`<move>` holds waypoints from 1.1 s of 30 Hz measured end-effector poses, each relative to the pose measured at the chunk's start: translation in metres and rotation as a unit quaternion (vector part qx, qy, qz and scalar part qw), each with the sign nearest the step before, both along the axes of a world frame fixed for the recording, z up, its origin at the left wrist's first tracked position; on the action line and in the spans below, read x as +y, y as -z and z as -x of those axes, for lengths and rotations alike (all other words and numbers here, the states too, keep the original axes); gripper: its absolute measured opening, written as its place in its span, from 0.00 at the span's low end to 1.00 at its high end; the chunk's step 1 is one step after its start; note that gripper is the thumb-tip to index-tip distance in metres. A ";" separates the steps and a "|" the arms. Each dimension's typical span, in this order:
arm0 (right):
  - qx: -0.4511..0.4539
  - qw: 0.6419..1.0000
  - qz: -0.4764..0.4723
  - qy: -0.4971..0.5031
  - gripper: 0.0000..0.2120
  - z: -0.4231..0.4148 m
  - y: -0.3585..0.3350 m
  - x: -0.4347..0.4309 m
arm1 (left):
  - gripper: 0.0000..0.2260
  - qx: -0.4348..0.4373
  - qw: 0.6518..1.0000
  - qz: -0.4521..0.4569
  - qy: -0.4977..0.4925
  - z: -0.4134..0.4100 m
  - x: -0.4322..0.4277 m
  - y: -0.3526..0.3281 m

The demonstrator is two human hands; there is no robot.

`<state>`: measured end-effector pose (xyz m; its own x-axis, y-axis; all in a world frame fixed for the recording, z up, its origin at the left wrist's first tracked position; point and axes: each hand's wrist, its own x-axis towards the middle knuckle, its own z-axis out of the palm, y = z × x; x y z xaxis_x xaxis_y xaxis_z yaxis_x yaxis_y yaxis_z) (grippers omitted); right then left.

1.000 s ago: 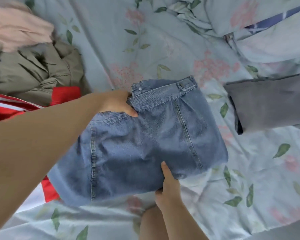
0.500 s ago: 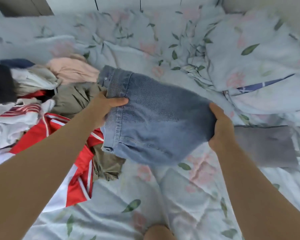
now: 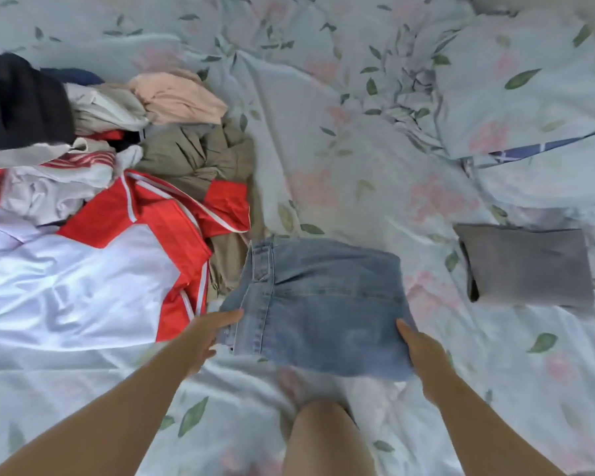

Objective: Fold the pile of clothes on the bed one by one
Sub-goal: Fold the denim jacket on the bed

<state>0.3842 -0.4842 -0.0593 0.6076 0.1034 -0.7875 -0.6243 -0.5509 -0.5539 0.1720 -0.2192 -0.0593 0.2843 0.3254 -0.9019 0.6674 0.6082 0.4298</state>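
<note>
Though folded, faded blue jeans (image 3: 323,304)

Left hand (image 3: 207,333) and right hand (image 3: 423,352) grip the folded denim (image 3: 323,297) by opposite edges.

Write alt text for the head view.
The left hand and right hand hold folded jeans by their sides over a floral bed. An unfolded pile lies to the left; a folded grey garment lies to the right.
</note>
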 end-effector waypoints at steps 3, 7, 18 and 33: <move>0.043 0.997 0.042 -0.045 0.14 0.028 0.031 -0.022 | 0.23 0.061 0.995 0.008 0.078 0.021 -0.011 0.023; -0.013 0.999 0.037 -0.038 0.15 0.025 0.043 -0.013 | 0.17 0.006 0.987 -0.091 0.134 -0.003 -0.016 0.029; -0.059 0.998 0.016 0.001 0.14 -0.007 0.069 0.012 | 0.22 -0.005 0.970 -0.236 0.056 -0.044 -0.008 0.071; 0.027 0.998 0.061 0.005 0.29 -0.016 0.100 0.015 | 0.15 0.067 0.993 -0.084 0.059 -0.055 -0.012 0.084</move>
